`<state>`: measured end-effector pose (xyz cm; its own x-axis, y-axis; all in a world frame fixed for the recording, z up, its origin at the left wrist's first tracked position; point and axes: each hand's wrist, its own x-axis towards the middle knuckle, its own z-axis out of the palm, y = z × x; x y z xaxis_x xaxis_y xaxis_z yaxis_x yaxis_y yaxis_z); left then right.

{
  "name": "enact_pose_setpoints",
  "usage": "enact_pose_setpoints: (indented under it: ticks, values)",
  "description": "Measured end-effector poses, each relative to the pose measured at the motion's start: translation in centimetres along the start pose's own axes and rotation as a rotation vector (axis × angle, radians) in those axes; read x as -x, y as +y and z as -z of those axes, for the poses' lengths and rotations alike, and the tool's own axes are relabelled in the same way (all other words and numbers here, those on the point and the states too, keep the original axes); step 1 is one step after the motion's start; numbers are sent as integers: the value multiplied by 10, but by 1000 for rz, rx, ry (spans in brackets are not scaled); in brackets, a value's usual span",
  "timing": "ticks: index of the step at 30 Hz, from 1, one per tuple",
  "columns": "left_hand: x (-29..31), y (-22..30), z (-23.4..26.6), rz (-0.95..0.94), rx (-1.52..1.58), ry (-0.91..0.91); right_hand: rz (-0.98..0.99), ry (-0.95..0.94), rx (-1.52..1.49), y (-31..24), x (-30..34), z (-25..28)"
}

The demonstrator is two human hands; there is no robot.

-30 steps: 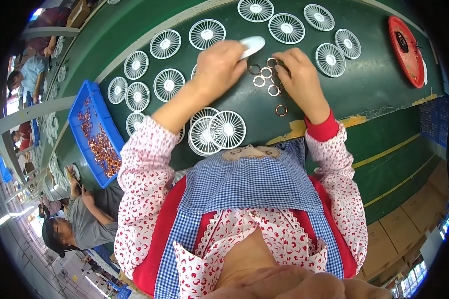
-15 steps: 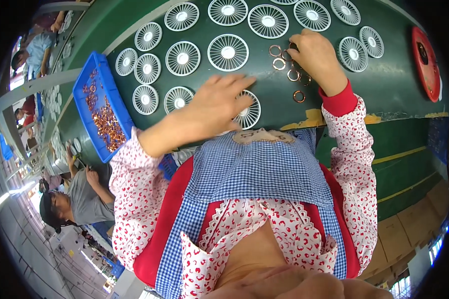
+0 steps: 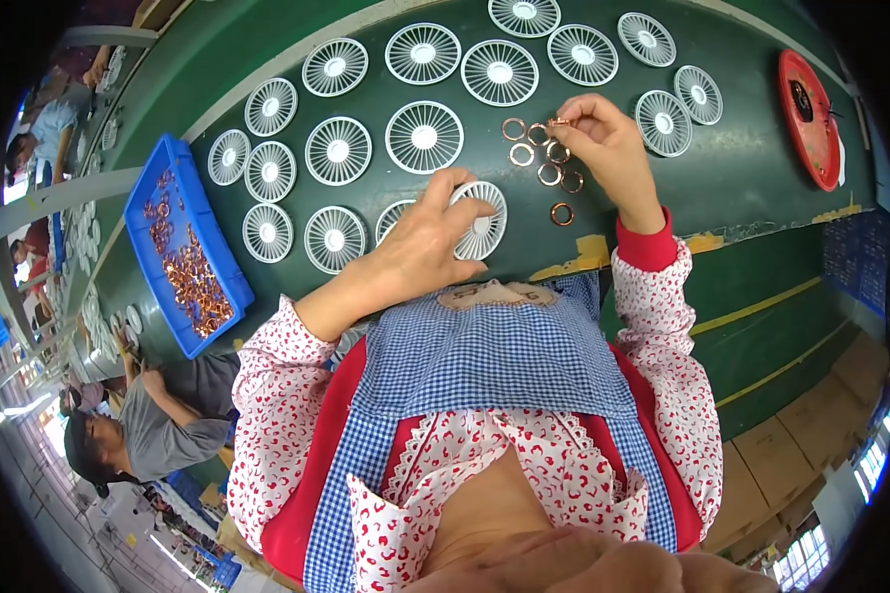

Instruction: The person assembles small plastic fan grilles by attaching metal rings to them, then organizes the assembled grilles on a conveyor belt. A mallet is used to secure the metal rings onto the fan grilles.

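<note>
My left hand [image 3: 423, 237] grips the near edge of a white spoked disc [image 3: 482, 225], thumb and fingers around its left side. A second spoked disc, half covered by that hand, lies just left of it. My right hand [image 3: 608, 148] pinches a copper-coloured ring [image 3: 559, 122] between thumb and fingertips. Beneath and beside those fingertips, several loose copper rings [image 3: 522, 154] lie on the green tabletop, and a single ring [image 3: 562, 214] lies nearer to me.
Several more white spoked discs [image 3: 423, 136] are spread over the green table [image 3: 603, 242]. A blue bin [image 3: 190, 346] of copper rings stands at the left. On the far right sits a red oval tray [image 3: 811, 163] with dark items. Other people work at the left.
My left hand has come down onto the near white disc and taken hold of it. My right hand now has a copper ring lifted in its fingertips. The whole view has shifted somewhat.
</note>
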<state>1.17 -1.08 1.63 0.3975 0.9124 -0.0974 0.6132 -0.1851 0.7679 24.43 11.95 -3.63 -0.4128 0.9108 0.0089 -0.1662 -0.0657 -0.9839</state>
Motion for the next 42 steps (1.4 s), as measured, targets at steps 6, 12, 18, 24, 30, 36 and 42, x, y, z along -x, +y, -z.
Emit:
enact_pose_setpoints:
  ticks: [6,12,18,24,30,36,42]
  values:
    - [-18,-2,-6,324,1063,295,75,3,75,-10,21,-29]
    - [-24,-7,-3,596,1669,216,739,0,816,-26,31,-57]
    - [-24,-5,-6,543,1766,178,602,-155,993,-27,43,-63]
    - [-19,-6,-5,557,1722,225,590,-172,822,-22,44,-61]
    - [-18,0,-1,539,1687,231,333,-98,604,-35,46,-67]
    - [-16,7,-1,442,1483,203,333,-64,588,-36,48,-68]
    - [-16,12,-13,371,1422,281,478,98,699,-31,53,-76]
